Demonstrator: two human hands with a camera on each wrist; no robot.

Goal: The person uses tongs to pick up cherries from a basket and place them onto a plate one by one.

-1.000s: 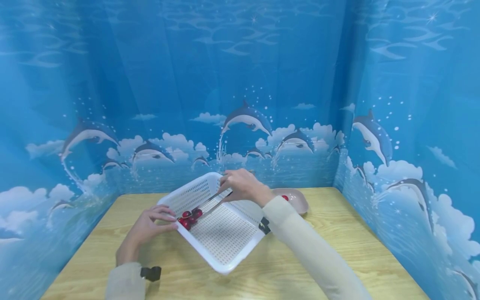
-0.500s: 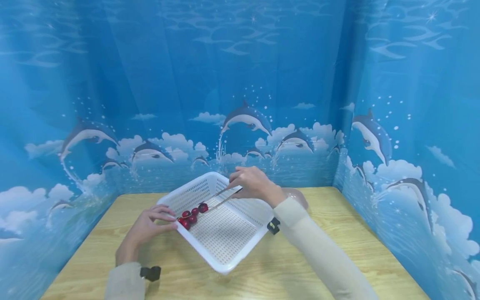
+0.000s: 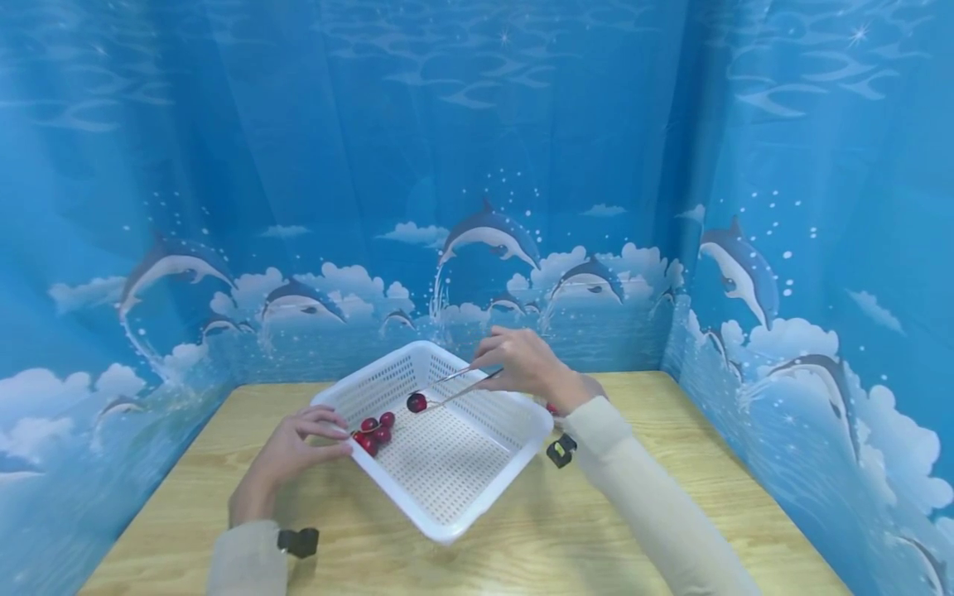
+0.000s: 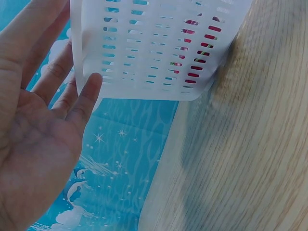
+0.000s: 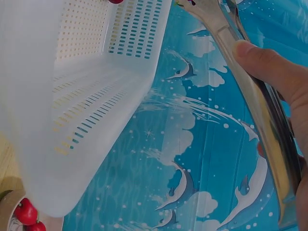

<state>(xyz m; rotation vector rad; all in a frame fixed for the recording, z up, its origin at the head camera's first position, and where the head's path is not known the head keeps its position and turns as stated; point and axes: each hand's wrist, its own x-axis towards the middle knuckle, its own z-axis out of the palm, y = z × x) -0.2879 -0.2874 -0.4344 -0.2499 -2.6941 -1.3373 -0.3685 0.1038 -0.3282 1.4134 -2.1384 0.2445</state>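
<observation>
The right hand (image 3: 525, 364) grips tongs (image 5: 262, 115), nearly closed on a cherry (image 3: 416, 402) inside the basket (image 3: 455, 472). More cherries (image 3: 383, 434) cluster in the corner, where the left hand's (image 3: 294, 447) fairly straight fingers touch; the dish (image 5: 57, 224) contains others.

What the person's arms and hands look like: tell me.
The left hand and right hand are ungloved. The left sleeve and right sleeve are plain cream, ending near the wrists. A small black block juts out by the left wrist, another by the right.
</observation>
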